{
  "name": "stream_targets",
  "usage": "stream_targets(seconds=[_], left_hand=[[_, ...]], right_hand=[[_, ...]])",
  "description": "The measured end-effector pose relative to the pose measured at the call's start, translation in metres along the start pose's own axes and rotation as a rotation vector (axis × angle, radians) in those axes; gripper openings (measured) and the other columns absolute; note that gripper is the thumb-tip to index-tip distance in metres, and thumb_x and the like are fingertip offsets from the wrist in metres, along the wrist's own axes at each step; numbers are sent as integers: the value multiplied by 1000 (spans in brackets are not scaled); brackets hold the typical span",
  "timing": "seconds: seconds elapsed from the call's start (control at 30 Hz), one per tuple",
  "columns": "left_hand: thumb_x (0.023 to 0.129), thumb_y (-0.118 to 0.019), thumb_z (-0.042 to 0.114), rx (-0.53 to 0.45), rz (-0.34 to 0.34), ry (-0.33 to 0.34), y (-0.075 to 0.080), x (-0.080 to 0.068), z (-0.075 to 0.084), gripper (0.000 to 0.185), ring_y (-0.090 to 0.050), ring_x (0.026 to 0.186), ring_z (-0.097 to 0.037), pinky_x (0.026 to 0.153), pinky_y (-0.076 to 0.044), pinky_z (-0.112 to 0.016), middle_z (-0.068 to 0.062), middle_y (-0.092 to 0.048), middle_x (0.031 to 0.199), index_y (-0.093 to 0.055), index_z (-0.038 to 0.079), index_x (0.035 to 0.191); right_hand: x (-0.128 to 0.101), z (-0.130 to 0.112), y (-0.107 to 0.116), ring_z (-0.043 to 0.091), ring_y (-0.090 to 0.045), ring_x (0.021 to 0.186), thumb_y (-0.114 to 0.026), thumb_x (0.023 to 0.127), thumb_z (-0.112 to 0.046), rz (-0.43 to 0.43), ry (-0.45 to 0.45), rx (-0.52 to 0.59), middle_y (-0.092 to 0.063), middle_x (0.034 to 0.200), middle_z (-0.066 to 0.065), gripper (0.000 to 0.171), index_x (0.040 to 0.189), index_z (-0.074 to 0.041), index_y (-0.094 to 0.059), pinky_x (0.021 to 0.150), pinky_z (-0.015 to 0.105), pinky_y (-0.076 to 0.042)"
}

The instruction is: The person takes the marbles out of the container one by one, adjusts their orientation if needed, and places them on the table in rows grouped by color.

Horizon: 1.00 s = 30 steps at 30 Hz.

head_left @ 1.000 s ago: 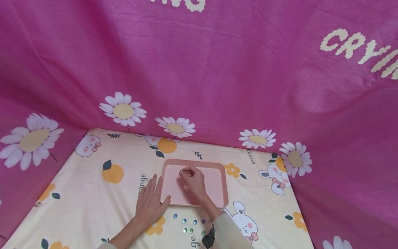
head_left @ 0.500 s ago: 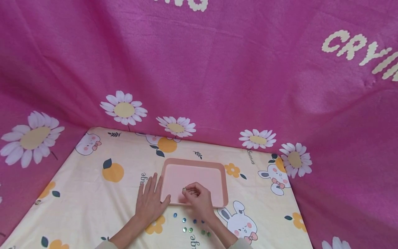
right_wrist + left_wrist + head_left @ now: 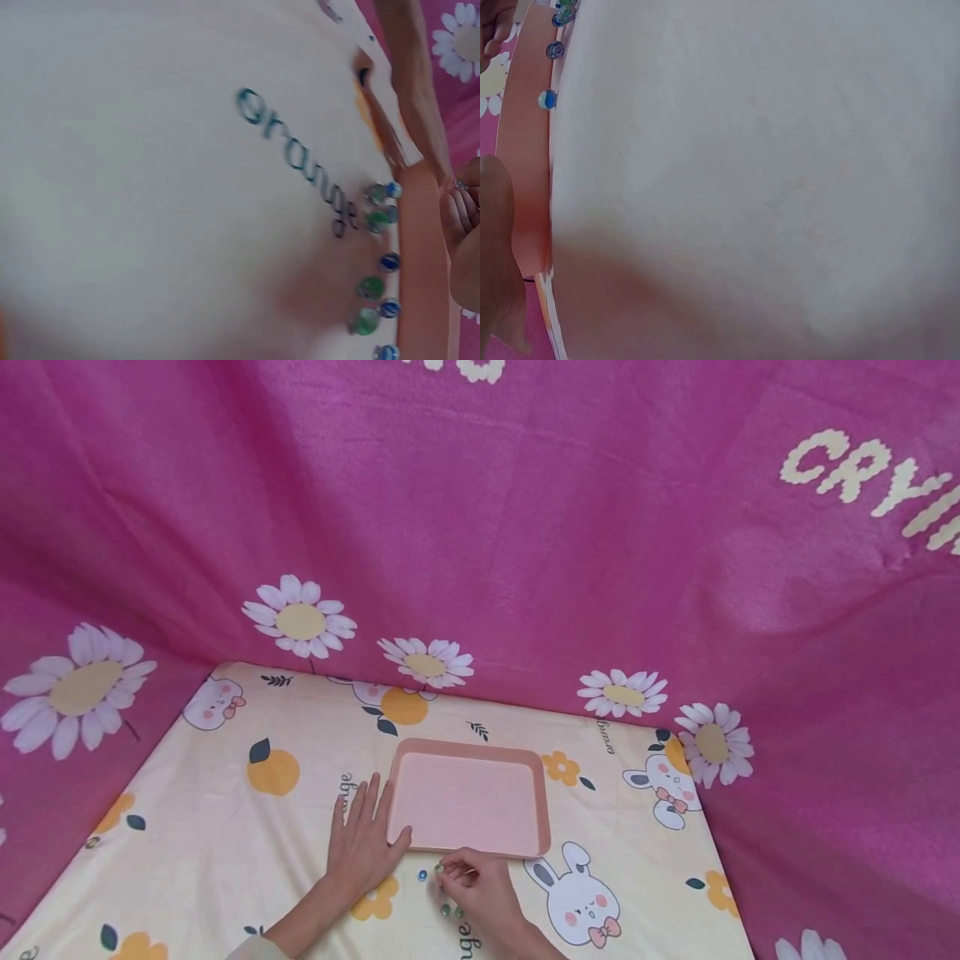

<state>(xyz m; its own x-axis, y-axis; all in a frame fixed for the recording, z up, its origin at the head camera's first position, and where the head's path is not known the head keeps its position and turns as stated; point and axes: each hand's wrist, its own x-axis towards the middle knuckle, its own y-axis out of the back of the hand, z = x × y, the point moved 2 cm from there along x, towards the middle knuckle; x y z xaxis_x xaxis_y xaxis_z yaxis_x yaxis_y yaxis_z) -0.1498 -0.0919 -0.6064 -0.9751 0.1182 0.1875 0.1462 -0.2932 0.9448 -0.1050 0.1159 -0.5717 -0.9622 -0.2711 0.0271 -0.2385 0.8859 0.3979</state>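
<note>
A marble (image 3: 439, 867) is being pinched by the right hand (image 3: 480, 893)
Small, round and greenish, it is being held near the tray (image 3: 542, 793); the left hand (image 3: 363, 839) is being rested flat

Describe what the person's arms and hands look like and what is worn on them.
Both hands are bare: no gloves, rings or bracelets show on the left hand or the right hand. The forearms are uncovered up to the bottom edge of the head view, where a pale, cream-coloured sleeve edge shows on the left arm. No sleeve on the right arm is visible in this frame.
</note>
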Motion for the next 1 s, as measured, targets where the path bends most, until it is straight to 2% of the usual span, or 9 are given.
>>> stream_targets(seconds=[0.1,0.3,0.53,0.77,1.0], left_hand=[[91,-55,54,-6,5,-5,1,0,0,83,-28,144,-39,117,-12,-61,-20,-28,160,-35,3,154],[91,-56,53,-6,6,-1,0,1,0,83,-28,144,-39,117,-13,-60,-20,-28,160,-35,3,154],[91,-56,53,-16,8,0,0,0,0,82,-29,144,-39,116,-14,-60,-20,-28,160,-35,3,154],[91,-57,52,-25,18,-6,-1,0,-1,82,-30,144,-39,116,-15,-61,-20,-29,159,-36,3,154],[91,-57,52,-36,11,-1,-1,0,-1,82,-29,144,-39,116,-16,-61,-21,-29,159,-36,3,154]], right_hand=[[-8,3,-3,3,-63,72,-78,82,0,-5,67,-33,-68,80,-11,17,92,-12,-73,63,22,-56],[-18,7,-8,1,-62,68,-79,84,-7,-39,69,-26,-67,78,-11,10,89,-13,-73,61,21,-55],[-22,10,-10,-2,-59,68,-79,84,-5,-47,136,-129,-65,78,-13,8,87,-12,-75,61,20,-55],[-25,11,-13,-4,-56,68,-78,83,-2,-57,165,-181,-64,78,-14,11,88,-10,-74,60,17,-53],[-26,14,-16,-5,-55,69,-78,83,-2,-32,280,-220,-64,78,-12,11,88,-11,-73,60,12,-50]])
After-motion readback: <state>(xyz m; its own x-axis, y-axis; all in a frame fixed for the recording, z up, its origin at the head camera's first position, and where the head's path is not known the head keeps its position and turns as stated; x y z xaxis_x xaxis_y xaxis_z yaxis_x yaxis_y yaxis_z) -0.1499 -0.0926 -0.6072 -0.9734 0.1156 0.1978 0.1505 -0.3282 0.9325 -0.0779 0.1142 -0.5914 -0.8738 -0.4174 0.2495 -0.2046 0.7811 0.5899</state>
